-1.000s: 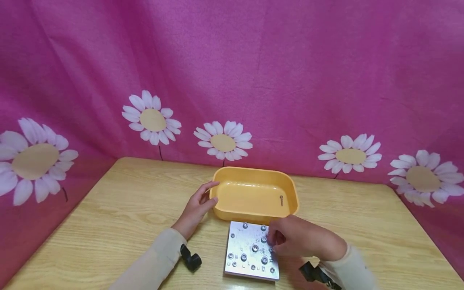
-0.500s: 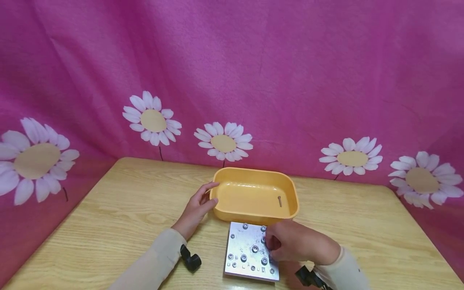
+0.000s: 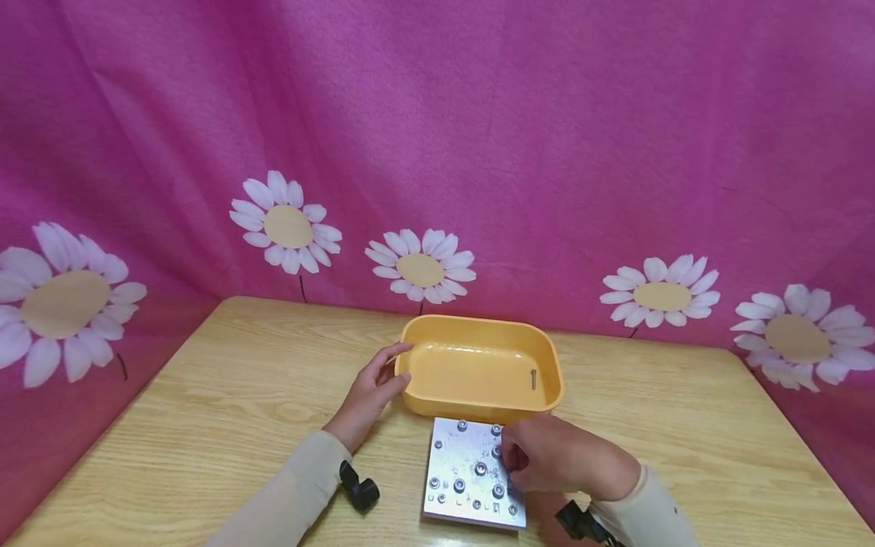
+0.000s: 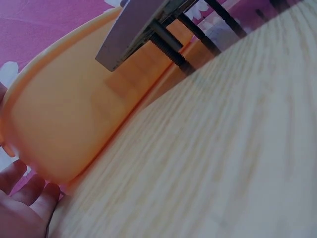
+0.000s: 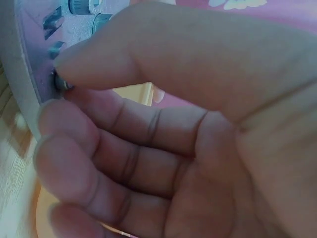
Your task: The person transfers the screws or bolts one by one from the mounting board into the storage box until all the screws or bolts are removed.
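Note:
My left hand [image 3: 369, 391] holds the left end of a yellow plastic tub [image 3: 472, 403], its thumb and index finger at the rim. In front of the tub lies a square metal plate [image 3: 454, 460] with several socket-head screws standing in it. Threaded screw shanks [image 4: 168, 47] stick out below the plate in the left wrist view. At the plate's right edge, my right hand [image 3: 563, 456] pinches a small screw [image 5: 61, 83] between thumb and index finger, the other fingers curled. Much of that screw is hidden by the fingers. One loose screw [image 3: 534, 379] lies inside the tub.
Everything stands on a light wood-grain table [image 3: 273, 425]. A pink cloth [image 3: 513, 152] with printed daisies hangs behind and at the sides. Black wrist cameras sit on both forearms.
My right hand has shifted slightly left over the plate's edge, then stayed nearly in place. The loose screw in the tub has rolled a little left, then right. My left hand keeps its place.

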### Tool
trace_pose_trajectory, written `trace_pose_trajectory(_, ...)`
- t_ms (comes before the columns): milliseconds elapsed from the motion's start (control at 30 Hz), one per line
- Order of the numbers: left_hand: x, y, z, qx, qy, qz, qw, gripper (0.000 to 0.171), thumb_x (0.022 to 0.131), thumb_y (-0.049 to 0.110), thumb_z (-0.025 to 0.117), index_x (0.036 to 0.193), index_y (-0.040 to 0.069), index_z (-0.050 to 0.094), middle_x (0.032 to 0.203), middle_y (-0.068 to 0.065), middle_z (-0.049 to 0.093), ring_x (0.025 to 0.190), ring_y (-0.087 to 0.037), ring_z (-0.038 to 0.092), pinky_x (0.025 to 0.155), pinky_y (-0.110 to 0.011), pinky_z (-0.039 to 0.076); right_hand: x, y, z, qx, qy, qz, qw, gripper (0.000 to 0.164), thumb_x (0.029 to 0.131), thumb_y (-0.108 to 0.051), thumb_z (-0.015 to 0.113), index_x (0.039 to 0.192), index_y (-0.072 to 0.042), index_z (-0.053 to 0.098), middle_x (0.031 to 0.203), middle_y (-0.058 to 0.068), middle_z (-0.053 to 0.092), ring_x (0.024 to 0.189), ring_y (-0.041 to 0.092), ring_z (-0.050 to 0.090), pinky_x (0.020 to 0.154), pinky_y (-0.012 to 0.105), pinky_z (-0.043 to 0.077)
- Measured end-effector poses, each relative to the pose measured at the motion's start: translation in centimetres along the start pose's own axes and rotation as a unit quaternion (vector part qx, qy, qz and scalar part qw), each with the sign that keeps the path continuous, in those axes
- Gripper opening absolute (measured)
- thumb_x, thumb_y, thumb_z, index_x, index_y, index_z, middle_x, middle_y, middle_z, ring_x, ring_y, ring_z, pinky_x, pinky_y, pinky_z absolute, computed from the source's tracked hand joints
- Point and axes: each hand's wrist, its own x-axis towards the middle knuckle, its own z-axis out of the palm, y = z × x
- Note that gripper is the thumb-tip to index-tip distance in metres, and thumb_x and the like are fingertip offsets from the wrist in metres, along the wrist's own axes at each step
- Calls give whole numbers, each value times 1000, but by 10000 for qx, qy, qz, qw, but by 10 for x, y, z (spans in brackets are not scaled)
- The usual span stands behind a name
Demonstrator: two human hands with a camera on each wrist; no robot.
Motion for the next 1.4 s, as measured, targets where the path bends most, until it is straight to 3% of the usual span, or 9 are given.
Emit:
trace_pose_trajectory(200,2,-3,-2,1,9,-70,10000,45,94,17,63,136,28,52,149,4,37,137,-19,38,110,-33,35,0,-1,0,-51,-4,113,9999,17,78,-9,77,79,-19,63,73,-8,55,69,11,51,60,25,46)
trace_pose_trajectory(367,3,-3,-2,-8,-39,-195,9998,48,95,13,60,140,22,48,152,0,34,139,-22,35,111,-34,33,0,-1,2,-140,120,37,9998,19,77,-9,78,77,-19,62,72,-8,54,69,11,50,60,24,45)
trace_pose_trajectory(500,2,-2,-2,-32,-55,-160,9999,48,95,13,60,141,20,48,152,-1,34,139,-23,35,112,-35,32,1,-1,3,-183,140,84,9997,20,76,-9,79,77,-19,61,71,-8,53,68,11,50,59,24,44)
trace_pose_trajectory(767,1,-3,-1,33,3,18,10000,44,94,18,63,135,28,52,148,5,39,137,-18,38,110,-32,34,2,1,4,-12,61,208,9998,22,76,-11,79,76,-19,59,67,-5,53,64,11,50,53,23,42)
trace_pose_trajectory(1000,1,-4,-1,-30,-32,50,10000,44,94,17,62,136,26,52,149,3,37,138,-19,36,111,-33,33,3,0,4,103,5,224,9997,21,77,-14,79,77,-20,59,67,-4,52,66,11,51,55,23,42)
trace_pose_trajectory(1400,0,-4,-1,6,-30,88,10000,44,94,16,62,136,28,52,149,4,36,139,-19,34,112,-33,33,3,4,3,123,154,-166,9997,21,76,-11,77,77,-20,58,65,-7,49,61,9,48,53,22,41)
